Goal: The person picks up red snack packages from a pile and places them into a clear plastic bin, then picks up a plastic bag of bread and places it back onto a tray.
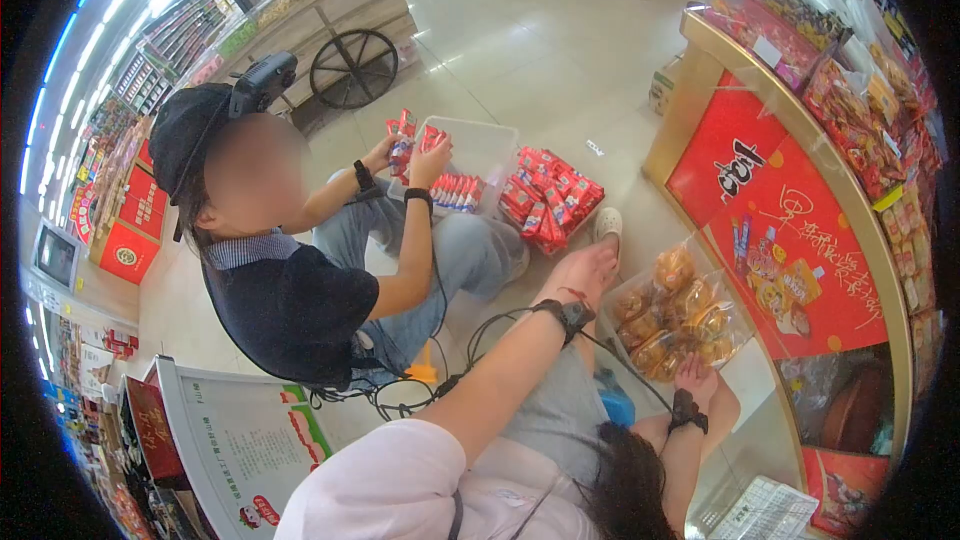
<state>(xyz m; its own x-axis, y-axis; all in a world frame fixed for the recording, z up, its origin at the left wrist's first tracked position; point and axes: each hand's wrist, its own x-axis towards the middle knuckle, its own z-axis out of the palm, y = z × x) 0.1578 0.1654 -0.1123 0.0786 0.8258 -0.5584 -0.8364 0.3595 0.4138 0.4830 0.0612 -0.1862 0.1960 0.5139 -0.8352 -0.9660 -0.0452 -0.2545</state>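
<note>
My left hand [584,274] is stretched forward, back of the hand up, beside the left rim of a clear plastic container [612,318]. Its fingers look loosely extended, with nothing visible in them. Individually wrapped golden-brown pastries [688,302] fill the container in clear bags. At the container's near right corner, my right hand [696,380] rests against the bags with its fingers extended; its palm is hidden. Both my wrists carry black bands with cables.
A co-worker [285,280] squats at the left, holding red packets [401,136] over a clear bin [490,145]. More red packets [553,198] are piled beside it. A curved red-and-gold display counter [765,215] stands at the right. Black cables [400,395] trail near my left arm.
</note>
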